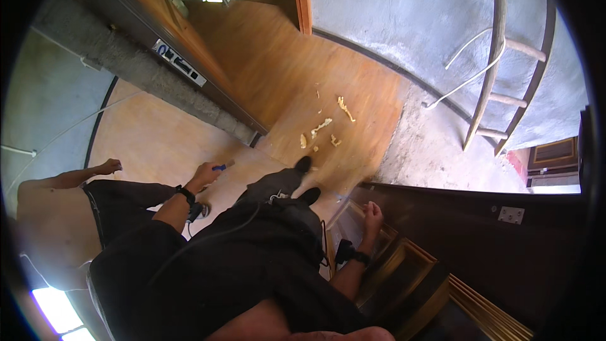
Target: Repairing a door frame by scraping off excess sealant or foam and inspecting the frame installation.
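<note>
My left hand (203, 175) is closed round a small blue-handled tool (219, 167) with a flat tan end; its exact kind is too small to tell. A black band circles that wrist. On the right, my right hand (373, 216) is raised with its fingers curled in, beside the dark brown door (454, 221). Whatever its fingers may hold does not show. Pale yellow scraps (322, 127) lie scattered on the wooden floor (265, 57), just beyond my dark shoes (304, 164).
A bare-backed person (60, 227) in dark trousers is close at my left. A dark door frame (208, 82) with a metal lock plate (178, 63) slants across the upper left. At the right, a wooden ladder (495, 57) leans on the grey wall (391, 12) near a white cable (467, 82).
</note>
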A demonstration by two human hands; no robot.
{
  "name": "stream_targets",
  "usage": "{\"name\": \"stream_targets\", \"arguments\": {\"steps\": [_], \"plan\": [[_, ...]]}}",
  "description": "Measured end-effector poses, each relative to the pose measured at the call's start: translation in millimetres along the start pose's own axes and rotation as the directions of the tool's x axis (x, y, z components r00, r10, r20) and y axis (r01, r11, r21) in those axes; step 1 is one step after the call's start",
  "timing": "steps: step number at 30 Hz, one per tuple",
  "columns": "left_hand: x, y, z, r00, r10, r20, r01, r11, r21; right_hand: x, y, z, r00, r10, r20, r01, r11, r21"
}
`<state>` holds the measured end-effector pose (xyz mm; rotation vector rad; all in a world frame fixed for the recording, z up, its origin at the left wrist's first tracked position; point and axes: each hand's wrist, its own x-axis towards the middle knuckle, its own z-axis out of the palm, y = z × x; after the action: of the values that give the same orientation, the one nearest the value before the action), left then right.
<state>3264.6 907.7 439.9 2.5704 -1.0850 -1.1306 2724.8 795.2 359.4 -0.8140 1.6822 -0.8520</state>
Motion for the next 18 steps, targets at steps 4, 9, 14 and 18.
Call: {"name": "stream_targets", "arguments": {"steps": [4, 9, 14, 18], "plan": [[22.3, 15.7, 21.6, 0.996, 0.074, 0.056, -0.067, 0.990, -0.126, -6.0, 15.7, -5.6, 1.000, -0.018, 0.010, 0.018, 1.000, 0.003], [82.8, 88.9, 56.3, 0.956, 0.188, 0.226, -0.170, 0.980, -0.100, -6.9, 30.4, -16.1, 0.999, -0.047, -0.026, 0.044, 0.993, -0.112], [114.2, 158.6, 73.0, 0.900, 0.401, 0.172, -0.412, 0.911, 0.030, -4.5, 1.0, -1.7, 0.997, 0.071, 0.001, -0.071, 0.997, -0.031], [150.0, 194.2, 90.8, 0.867, 0.432, 0.249, -0.451, 0.892, 0.021, 13.7, -26.2, 10.1, 0.999, 0.027, 0.022, -0.027, 1.000, 0.000]]}}
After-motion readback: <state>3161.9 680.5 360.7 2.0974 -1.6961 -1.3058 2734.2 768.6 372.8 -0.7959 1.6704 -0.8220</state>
